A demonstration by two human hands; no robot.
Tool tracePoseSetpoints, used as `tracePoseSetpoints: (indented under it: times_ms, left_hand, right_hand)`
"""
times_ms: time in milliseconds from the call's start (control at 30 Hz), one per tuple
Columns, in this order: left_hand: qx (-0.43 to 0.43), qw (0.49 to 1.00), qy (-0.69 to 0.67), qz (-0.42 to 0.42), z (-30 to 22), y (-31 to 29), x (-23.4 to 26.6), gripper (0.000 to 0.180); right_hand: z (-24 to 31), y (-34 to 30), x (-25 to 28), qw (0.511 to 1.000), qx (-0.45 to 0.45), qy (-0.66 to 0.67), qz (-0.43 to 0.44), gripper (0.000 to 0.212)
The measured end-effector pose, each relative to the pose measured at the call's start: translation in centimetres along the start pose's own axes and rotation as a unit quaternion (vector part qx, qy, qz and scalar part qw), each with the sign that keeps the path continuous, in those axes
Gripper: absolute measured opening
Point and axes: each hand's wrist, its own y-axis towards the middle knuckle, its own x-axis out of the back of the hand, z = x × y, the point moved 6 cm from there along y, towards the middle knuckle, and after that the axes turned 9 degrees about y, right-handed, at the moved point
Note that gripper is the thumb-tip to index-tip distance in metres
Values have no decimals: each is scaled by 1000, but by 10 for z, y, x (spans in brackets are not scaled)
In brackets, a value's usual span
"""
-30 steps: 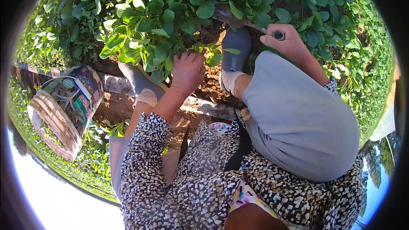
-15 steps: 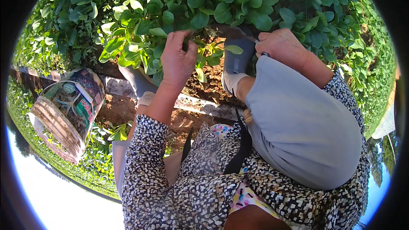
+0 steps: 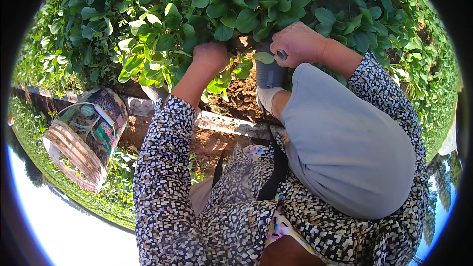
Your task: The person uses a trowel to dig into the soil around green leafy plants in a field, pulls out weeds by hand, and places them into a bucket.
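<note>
Left hand (image 3: pixel 212 57) has reached into broad green leaves (image 3: pixel 246 20), apparently working low, fingers' state untellable; right hand (image 3: pixel 298 44) clamps a grey tubular handle (image 3: pixel 282 54).

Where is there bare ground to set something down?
Bare soil shows between the left forearm and right shoe, above the pale strip, and again below it, beside the left sleeve. Leaves crowd around the left hand and right hand.

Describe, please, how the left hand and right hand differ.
The left hand has its fingers hidden among leaves; the right hand is closed around a tool handle. The left hand is left of the right shoe; the right hand overlaps it in view. Both are bare.
</note>
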Motion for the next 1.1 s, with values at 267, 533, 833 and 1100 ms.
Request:
tracePoseSetpoints:
  times_ms: [267, 533, 833, 1100]
  left_hand:
    - [-16, 991, -126, 52, 17, 13, -16, 38]
    - [-45, 972, -230, -16, 29, 19, -28, 37]
    - [-51, 980, -185, 45, 22, 9, -9, 45]
    - [-29, 996, -82, -23, 14, 9, -19, 34]
  right_hand:
    - [-6, -7, 12, 998, -17, 45, -43, 13]
    - [-7, -6, 12, 999, 10, 37, -37, 16]
    - [-11, 2, 9, 997, -31, 65, -19, 15]
    - [-5, -2, 7, 997, -29, 61, -22, 16]
